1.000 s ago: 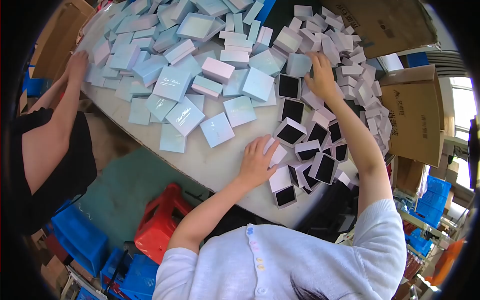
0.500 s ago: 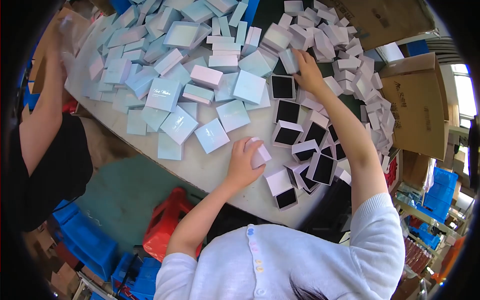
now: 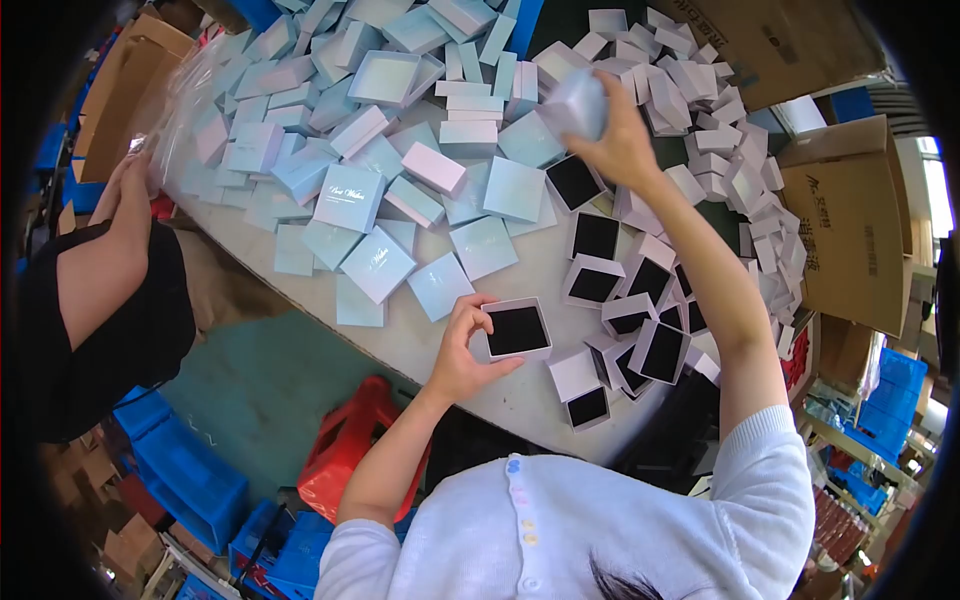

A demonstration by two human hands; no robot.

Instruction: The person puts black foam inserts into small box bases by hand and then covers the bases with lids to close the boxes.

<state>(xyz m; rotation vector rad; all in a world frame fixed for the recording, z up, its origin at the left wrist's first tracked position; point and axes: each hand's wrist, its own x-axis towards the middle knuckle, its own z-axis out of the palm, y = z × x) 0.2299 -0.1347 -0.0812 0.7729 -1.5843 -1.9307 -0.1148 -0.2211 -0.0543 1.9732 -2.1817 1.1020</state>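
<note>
My left hand [image 3: 462, 358] grips a small white gift box base [image 3: 518, 331] by its left side, its black lining facing up. Farther back, my right hand [image 3: 622, 140] has thumb and fingers around a pale blue box lid [image 3: 578, 104], smeared by motion. Below that lid lies a black-lined box base [image 3: 574, 183]. Several more open bases, one of them a white base [image 3: 663, 351], lie right of my left hand. On the left, pale blue lids are heaped; one lid [image 3: 348, 195] has silver "Best Wishes" lettering.
A pile of whitish boxes [image 3: 745, 185] covers the table's right side beside a cardboard carton [image 3: 842, 225]. Another person's hand [image 3: 125, 180] is at a clear plastic bag [image 3: 190, 110] on the left. Below the table edge stand a red stool [image 3: 350, 445] and blue crates [image 3: 190, 470].
My left hand has turned the box base so its black inside faces up. My right hand has raised the lid slightly from the pile. The other person's arm has lowered.
</note>
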